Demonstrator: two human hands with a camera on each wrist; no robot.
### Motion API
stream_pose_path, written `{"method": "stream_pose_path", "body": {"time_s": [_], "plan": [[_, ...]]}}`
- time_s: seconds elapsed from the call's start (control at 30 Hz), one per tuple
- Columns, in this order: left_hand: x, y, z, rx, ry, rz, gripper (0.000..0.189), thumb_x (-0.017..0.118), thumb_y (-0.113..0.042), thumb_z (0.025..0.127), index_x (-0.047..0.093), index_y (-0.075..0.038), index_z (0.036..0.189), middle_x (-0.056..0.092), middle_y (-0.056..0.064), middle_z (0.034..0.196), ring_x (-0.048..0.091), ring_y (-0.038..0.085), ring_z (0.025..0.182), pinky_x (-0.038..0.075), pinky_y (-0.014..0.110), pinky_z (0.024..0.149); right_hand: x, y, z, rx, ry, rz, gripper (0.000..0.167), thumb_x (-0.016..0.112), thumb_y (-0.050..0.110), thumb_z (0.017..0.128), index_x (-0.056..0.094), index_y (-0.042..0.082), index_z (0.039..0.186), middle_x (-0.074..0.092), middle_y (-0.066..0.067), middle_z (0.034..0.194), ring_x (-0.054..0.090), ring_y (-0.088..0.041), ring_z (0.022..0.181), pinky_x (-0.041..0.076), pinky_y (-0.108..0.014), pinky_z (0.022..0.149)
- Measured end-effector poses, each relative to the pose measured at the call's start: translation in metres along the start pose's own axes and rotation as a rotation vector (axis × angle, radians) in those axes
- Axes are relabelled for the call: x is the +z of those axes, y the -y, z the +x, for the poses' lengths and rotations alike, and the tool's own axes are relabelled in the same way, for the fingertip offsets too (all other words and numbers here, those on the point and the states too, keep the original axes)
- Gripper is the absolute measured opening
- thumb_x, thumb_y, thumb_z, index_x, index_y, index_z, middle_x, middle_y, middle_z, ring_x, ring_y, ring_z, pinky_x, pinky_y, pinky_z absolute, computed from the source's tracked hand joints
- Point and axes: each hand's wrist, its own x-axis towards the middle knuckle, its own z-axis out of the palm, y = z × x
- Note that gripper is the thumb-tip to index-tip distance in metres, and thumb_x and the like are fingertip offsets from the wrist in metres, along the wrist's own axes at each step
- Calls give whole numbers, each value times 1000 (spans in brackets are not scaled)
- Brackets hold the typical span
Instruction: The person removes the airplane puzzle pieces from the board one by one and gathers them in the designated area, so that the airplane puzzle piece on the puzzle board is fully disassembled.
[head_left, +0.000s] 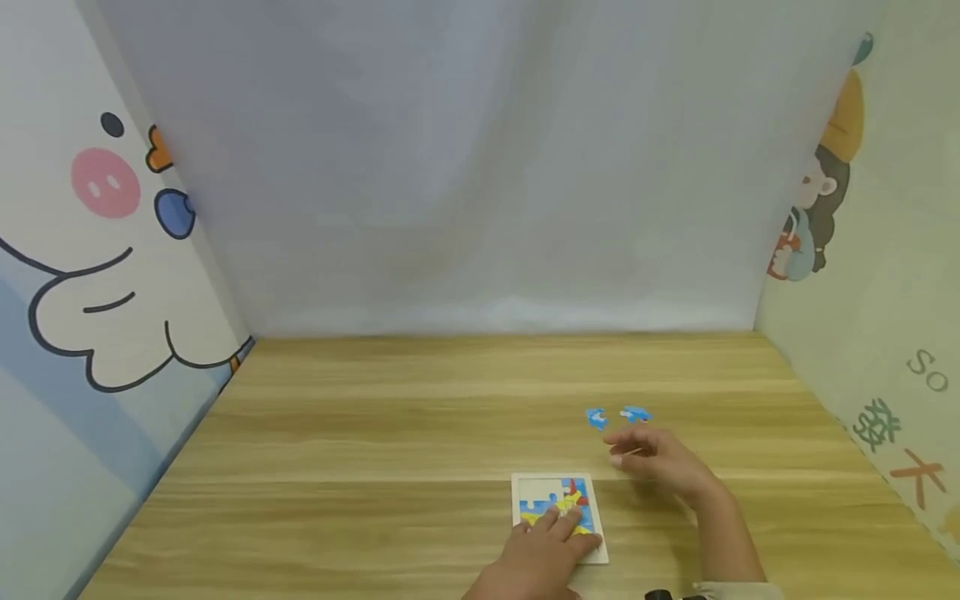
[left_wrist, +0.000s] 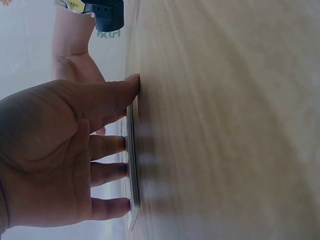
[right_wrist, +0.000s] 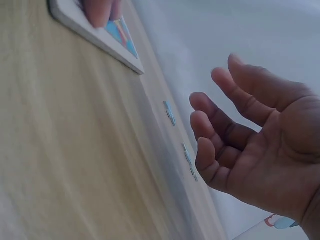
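A small jigsaw puzzle in a pale frame [head_left: 538, 477] lies on the table, its upper left part bare of pieces. My left hand [head_left: 542, 557] rests on the puzzle's lower part with spread fingers; in the left wrist view the fingertips [left_wrist: 117, 207] touch the thin board and the thumb is at its near edge. My right hand [head_left: 663, 460] hovers over the table right of the board, fingers loosely bent and nothing held. Just beyond it lie two loose blue-and-white puzzle pieces, a left piece [head_left: 596, 418] and a right piece [head_left: 637, 413], apart from the fingers.
The wood-grain table [head_left: 337, 458] extends around the puzzle. A pale curtain [head_left: 465, 183] hangs along its back. Walls with cartoon pictures stand at the left [head_left: 150, 325] and right [head_left: 847, 333].
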Motion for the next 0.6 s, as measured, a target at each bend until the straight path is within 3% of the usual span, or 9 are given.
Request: {"method": "stream_pose_path", "body": {"time_s": [0.3,0.6], "plan": [[-1,2,0,13,-1,11,69,77,-39,72,47,-35,135,32,-5,147,30,24,132,37,52,93,21,-2,10,-29,128,41,32,64,10,87,58,-7,113,57,-21,111,54,-31,100,48,-34,80],[1,0,-2,16,-15,5,68,77,-37,73,48,-34,134,32,-6,147,29,22,132,37,50,94,32,-2,22,-14,183,-87,25,69,4,79,64,-3,102,63,-9,98,56,-21,86,47,-33,73]]}}
